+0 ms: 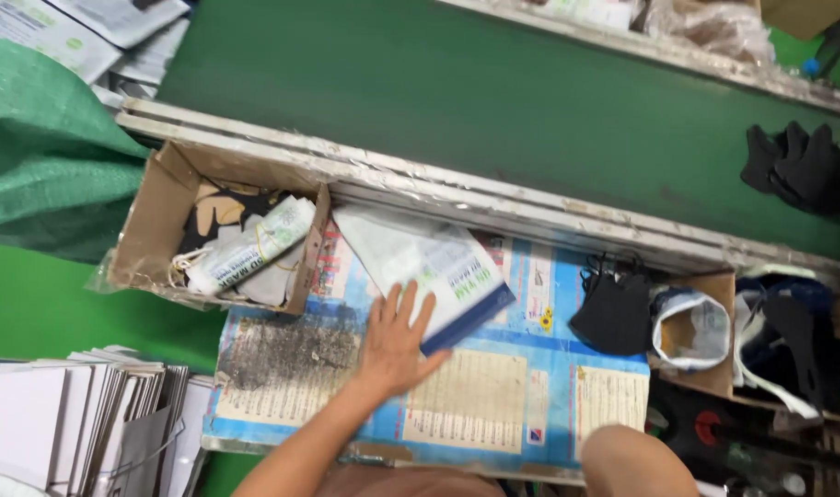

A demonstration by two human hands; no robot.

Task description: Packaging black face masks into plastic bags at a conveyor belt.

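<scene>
A long green conveyor belt runs across the upper part of the view, bordered by a worn pale metal rail. Below the rail lies the work surface, covered by a printed blue and cream sheet, blackened with grime at its left end. An open cardboard box sits at the left against the rail, holding banded white packets and dark fabric pieces. A stack of flat white packets stands at the lower left edge.

One hand is visible, reaching up from the lower edge; which side it belongs to cannot be told with certainty. Its fingers are spread flat, the fingertips resting on the lower edge of a white plastic packet with a dark blue border. That packet lies on the surface just right of the box, its top touching the rail. A black face mask lies to the right, well apart from the hand.
</scene>
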